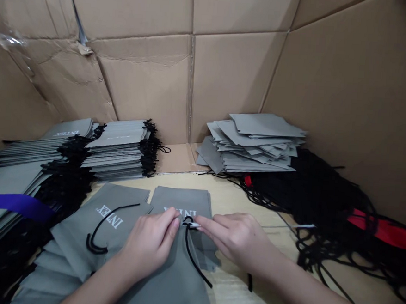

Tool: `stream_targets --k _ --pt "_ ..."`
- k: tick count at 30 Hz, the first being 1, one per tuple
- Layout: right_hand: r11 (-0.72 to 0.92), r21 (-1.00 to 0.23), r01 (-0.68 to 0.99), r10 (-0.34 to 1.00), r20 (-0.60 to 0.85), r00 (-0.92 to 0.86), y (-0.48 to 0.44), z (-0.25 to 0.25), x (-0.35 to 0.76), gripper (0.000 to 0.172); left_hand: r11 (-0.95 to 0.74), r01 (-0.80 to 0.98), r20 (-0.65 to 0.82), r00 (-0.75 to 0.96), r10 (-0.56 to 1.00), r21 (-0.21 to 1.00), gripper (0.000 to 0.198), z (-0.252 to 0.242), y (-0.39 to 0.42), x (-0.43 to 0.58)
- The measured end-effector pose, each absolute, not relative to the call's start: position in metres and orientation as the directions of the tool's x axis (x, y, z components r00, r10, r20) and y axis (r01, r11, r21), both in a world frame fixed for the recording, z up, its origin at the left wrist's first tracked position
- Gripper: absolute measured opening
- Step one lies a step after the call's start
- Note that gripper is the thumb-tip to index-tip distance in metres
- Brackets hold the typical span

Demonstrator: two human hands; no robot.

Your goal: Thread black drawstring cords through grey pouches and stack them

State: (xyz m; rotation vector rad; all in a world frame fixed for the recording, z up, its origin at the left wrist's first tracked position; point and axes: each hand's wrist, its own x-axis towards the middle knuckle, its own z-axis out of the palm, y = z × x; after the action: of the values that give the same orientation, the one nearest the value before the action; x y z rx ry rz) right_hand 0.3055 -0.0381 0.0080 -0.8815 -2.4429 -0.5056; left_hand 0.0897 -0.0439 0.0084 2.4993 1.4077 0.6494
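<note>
Grey non-woven drawstring bag (163, 293) lies near the front edge of the surface (237, 298). My left hand (149, 245) and right hand (235, 240) pinch a small white piece (190, 224) on its black cord (193, 258). Fabric looks light and soft, the cord thin and slippery; I'd hold at that white piece.

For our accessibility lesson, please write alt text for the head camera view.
The left hand and right hand pinch a white piece on a black cord atop grey INTEX drawstring bags. Stacked grey bags and a black cord heap sit on a wooden table against cardboard walls.
</note>
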Motion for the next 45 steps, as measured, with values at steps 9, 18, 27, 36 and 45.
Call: stream_targets --k 9,18,27,36,45 --pt "0.687 0.218 0.693 0.515 0.526 -0.676 -0.048 0.014 0.300 0.022 -0.498 0.745 0.257 0.426 0.867 0.444 0.022 0.007 -0.045 0.092" --pt "0.632 -0.081 0.770 0.734 0.380 -0.563 -0.048 0.008 0.294 0.026 -0.444 0.715 0.291 0.337 0.895 0.540 0.013 0.008 -0.046 0.096" --pt "0.639 -0.089 0.764 0.710 0.449 -0.542 -0.045 0.002 0.294 0.024 -0.401 0.719 0.339 0.239 0.910 0.567 0.013 0.004 -0.042 0.094" --pt "0.666 -0.078 0.742 0.686 0.456 -0.567 -0.045 -0.002 0.292 0.029 -0.460 0.722 0.281 0.364 0.888 0.516 0.016 0.008 -0.038 0.092" --pt "0.601 -0.156 0.784 0.764 0.401 -0.506 -0.048 -0.004 0.287 0.029 -0.494 0.749 0.333 0.374 0.866 0.442 0.021 -0.001 -0.046 0.101"
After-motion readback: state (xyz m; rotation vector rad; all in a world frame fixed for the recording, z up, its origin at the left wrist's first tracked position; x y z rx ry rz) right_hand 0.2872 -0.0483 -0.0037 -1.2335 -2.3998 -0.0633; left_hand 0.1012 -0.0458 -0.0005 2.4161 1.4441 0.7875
